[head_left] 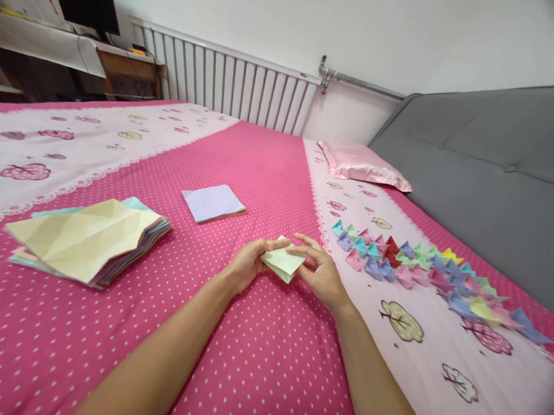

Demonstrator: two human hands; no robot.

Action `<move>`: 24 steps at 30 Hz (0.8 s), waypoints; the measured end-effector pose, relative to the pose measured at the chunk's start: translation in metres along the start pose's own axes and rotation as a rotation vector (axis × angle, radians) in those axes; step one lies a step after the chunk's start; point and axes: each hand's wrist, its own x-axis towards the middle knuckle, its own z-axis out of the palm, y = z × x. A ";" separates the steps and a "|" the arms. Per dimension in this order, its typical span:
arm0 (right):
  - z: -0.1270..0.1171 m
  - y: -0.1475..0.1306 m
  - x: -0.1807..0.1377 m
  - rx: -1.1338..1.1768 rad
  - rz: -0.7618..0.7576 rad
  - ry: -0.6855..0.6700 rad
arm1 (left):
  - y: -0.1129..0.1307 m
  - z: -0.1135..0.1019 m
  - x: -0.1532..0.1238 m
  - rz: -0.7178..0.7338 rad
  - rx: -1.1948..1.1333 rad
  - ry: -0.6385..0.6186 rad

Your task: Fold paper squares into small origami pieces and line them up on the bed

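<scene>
A small folded sheet of pale green paper (282, 261) is held between my two hands, above the pink dotted bedspread. My left hand (248, 265) pinches its left corner, thumb along the top edge. On the opposite side, the fingers of my right hand (322, 273) close on the right corner, with one finger raised off the paper. Layers of the fold show at the lower edge. Beyond my hands lies a neat stack of lilac square paper (214, 203). A thick, looser pile of creased sheets (87, 235), pale yellow on top, is at the left.
Rows of small folded paper boats (408, 261) in many colours stand on the bed at the right. A pink pillow (365, 166) and a grey headboard (483, 175) are behind them. At the back are a white radiator (232, 78) and a desk with a monitor (86, 2).
</scene>
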 end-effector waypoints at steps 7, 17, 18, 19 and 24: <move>-0.002 0.007 0.002 -0.043 0.019 0.029 | 0.001 0.001 -0.002 0.012 0.045 -0.069; -0.006 0.003 0.002 0.019 0.043 0.012 | 0.003 0.001 -0.002 0.026 0.030 -0.040; -0.007 0.003 0.002 0.027 0.044 0.007 | 0.003 0.001 -0.002 0.028 0.033 -0.033; -0.008 0.003 0.002 0.033 0.047 -0.001 | 0.003 0.001 -0.003 0.029 0.036 -0.028; -0.017 0.002 0.002 -0.003 0.087 -0.017 | 0.006 0.004 -0.003 0.018 0.024 0.025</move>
